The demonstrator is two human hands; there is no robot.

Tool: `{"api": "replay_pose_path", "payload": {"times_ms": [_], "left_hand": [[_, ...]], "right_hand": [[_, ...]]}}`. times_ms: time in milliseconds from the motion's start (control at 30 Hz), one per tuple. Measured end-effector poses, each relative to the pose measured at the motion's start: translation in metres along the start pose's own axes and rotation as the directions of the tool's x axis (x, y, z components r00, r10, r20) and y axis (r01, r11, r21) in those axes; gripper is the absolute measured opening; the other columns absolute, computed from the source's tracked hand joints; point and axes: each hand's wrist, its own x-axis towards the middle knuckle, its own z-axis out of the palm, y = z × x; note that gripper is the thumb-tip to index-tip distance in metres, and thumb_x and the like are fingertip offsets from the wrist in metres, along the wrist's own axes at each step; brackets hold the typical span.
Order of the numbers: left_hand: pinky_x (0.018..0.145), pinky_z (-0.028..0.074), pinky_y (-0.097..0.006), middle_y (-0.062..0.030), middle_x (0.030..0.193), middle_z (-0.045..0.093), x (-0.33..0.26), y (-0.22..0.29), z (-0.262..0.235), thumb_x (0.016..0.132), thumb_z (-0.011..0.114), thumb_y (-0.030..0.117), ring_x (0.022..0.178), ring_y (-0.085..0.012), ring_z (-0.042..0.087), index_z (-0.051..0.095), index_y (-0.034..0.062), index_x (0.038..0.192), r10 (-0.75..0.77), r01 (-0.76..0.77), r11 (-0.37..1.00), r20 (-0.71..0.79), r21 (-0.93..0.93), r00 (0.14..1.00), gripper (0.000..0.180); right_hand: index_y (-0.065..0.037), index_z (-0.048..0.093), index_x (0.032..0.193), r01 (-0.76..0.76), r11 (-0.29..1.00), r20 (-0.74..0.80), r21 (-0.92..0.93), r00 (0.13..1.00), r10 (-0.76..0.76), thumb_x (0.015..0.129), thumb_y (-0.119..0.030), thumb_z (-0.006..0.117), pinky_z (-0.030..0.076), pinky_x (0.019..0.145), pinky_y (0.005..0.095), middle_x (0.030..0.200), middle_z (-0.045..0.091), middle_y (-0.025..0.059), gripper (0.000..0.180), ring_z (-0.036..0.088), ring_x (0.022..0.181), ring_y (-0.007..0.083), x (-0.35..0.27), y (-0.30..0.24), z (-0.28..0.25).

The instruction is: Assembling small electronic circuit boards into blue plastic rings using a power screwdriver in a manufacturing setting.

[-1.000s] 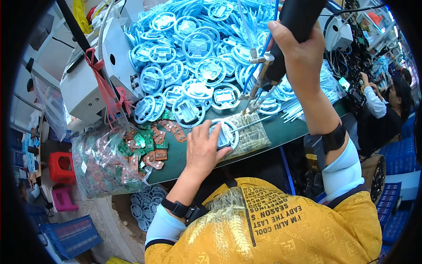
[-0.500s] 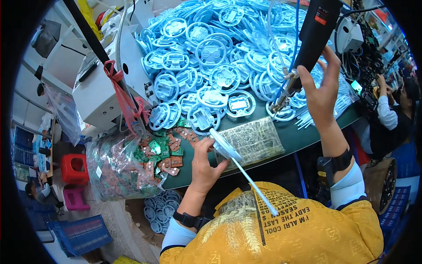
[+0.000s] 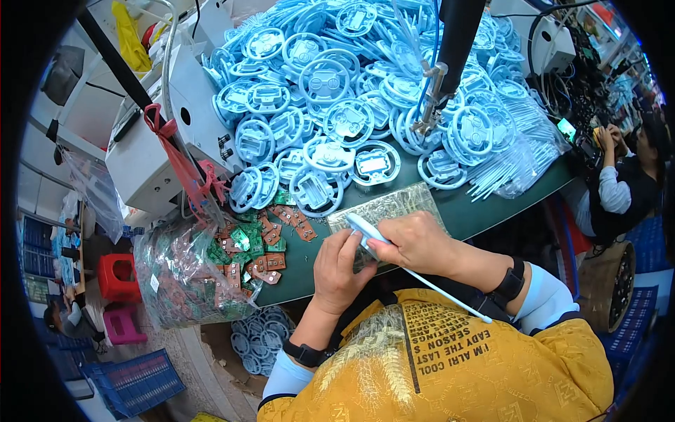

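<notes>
In front of my chest, both hands hold a light-blue round plastic frame (image 3: 364,228), seen nearly edge-on, with a long thin pale stick (image 3: 450,298) running out toward the lower right. My left hand (image 3: 337,273) grips the frame's left side between thumb and fingers. My right hand (image 3: 415,243) is closed on its other side, near where the stick begins. Beyond my hands hangs a black powered screwdriver (image 3: 460,53) with a metal nose, a blue tube and a clear tube; neither hand touches it. Under the hands lies a flat block wrapped in clear tape (image 3: 394,204), partly covered by them.
A large heap of light-blue round frames (image 3: 323,81) fills the green table's back. Pale sticks (image 3: 517,169) lie in plastic at right. Green and brown circuit boards (image 3: 267,239) spill from a clear bag (image 3: 190,274) at left. A grey-white machine box (image 3: 162,141) stands behind it.
My right hand has let go of the screwdriver and come down to the frame. The screwdriver now hangs farther left. The frame and its stick have turned slightly in my left hand.
</notes>
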Motion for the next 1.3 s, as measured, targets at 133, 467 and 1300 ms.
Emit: {"api": "replay_pose_path", "payload": {"times_ms": [133, 467, 1300], "left_hand": [[0.078, 0.052, -0.041, -0.0163, 0.11, 0.059, -0.001, 0.0, 0.003, 0.056, 0.083, 0.003, 0.093, -0.0344, 0.062, 0.052, 0.0041, 0.124, 0.023, -0.023, 1.0, -0.019, -0.003, 1.0, 0.075], [0.082, 0.053, -0.041, -0.018, 0.113, 0.061, 0.006, -0.002, 0.005, 0.06, 0.082, 0.005, 0.099, -0.0359, 0.062, 0.053, 0.0029, 0.124, -0.055, 0.057, 0.998, 0.058, -0.037, 0.997, 0.071], [0.064, 0.049, -0.026, -0.0072, 0.078, 0.065, 0.042, 0.004, 0.004, 0.091, 0.068, 0.035, 0.07, -0.0089, 0.059, 0.058, -0.0052, 0.1, -0.575, 0.669, 0.402, 0.397, -0.625, 0.715, 0.043]], "right_hand": [[-0.004, 0.057, 0.072, 0.018, 0.984, -0.022, 0.178, 1.0, -0.014, 0.089, -0.032, 0.069, 0.044, 0.051, 0.0409, 0.063, 0.058, 0.0138, 0.035, 0.058, 0.057, 0.0328, -0.004, 0.004, 0.0], [-0.004, 0.059, 0.077, -0.097, 0.944, 0.065, 0.317, 0.995, 0.08, 0.091, -0.033, 0.066, 0.045, 0.053, 0.0437, 0.065, 0.061, 0.0146, 0.033, 0.061, 0.059, 0.0356, -0.012, 0.015, -0.008], [-0.006, 0.057, 0.075, 0.168, 0.983, -0.131, 0.075, 0.979, -0.157, 0.08, -0.035, 0.078, 0.047, 0.05, 0.0366, 0.067, 0.06, 0.0082, 0.035, 0.06, 0.056, 0.0263, -0.019, 0.015, -0.014]]}}
